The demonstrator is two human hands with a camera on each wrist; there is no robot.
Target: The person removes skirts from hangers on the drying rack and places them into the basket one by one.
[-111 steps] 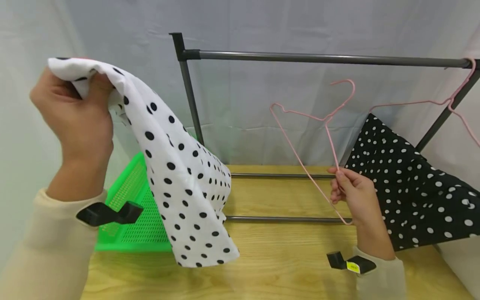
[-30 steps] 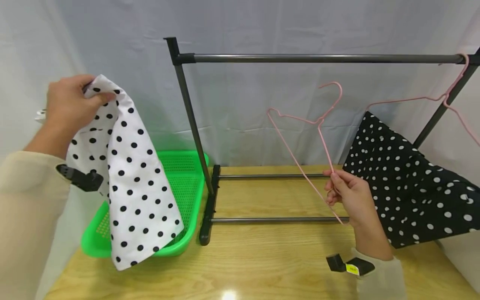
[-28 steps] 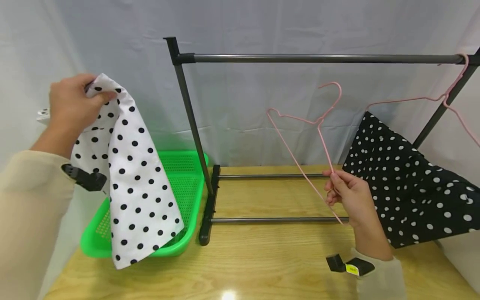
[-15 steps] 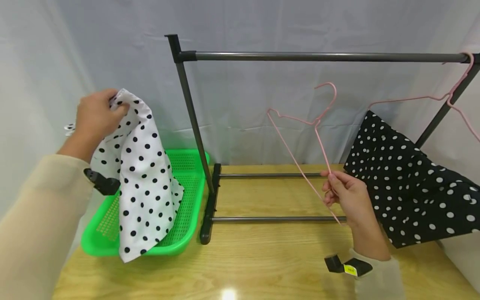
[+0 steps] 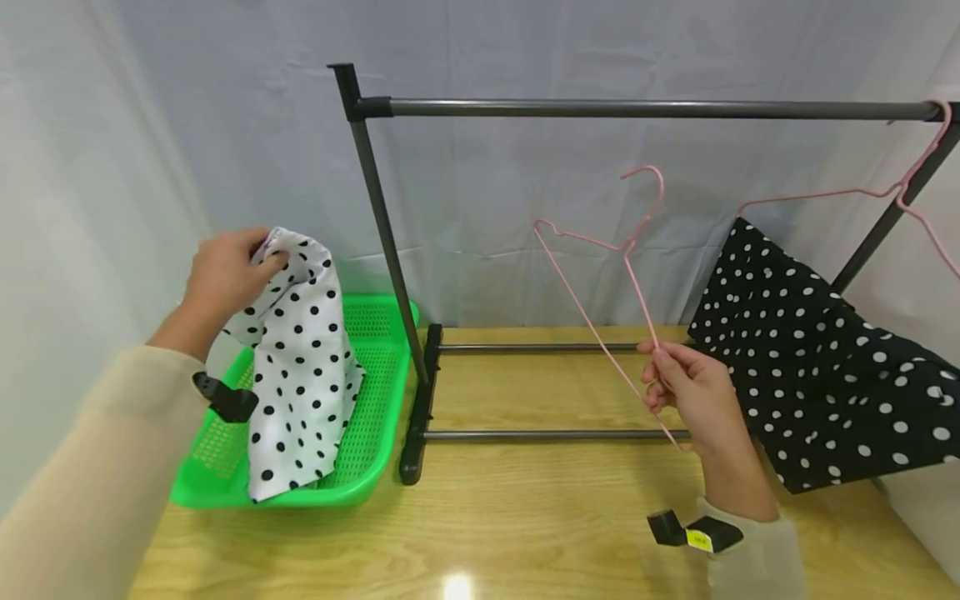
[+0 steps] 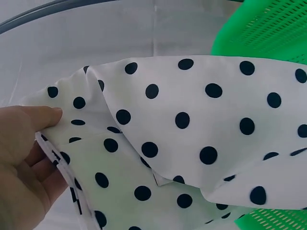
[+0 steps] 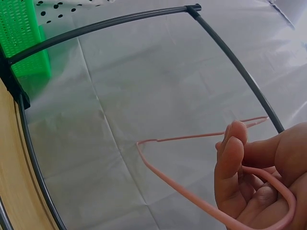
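My left hand [image 5: 225, 275] pinches the top of a white cloth with black dots [image 5: 300, 375], whose lower end rests in a green basket [image 5: 367, 467]. The left wrist view shows the thumb [image 6: 33, 120] against the folded cloth [image 6: 192, 129]. My right hand [image 5: 686, 387] grips a pink wire hanger [image 5: 600, 250] by its lower corner and holds it upright under the dark rail [image 5: 637, 108]. Fingers [image 7: 230, 158] curl round the pink hanger wire [image 7: 192, 139] in the right wrist view.
A dark metal rack with an upright post [image 5: 382, 233] stands on the wooden table [image 5: 525, 525]. A black cloth with white dots [image 5: 825, 367] hangs from a second pink hanger [image 5: 862, 196] hooked at the rail's right end. White fabric forms the backdrop.
My left hand has come down and to the right with the white cloth, so the cloth's lower end now rests in the green basket. The right hand and hanger have hardly moved.
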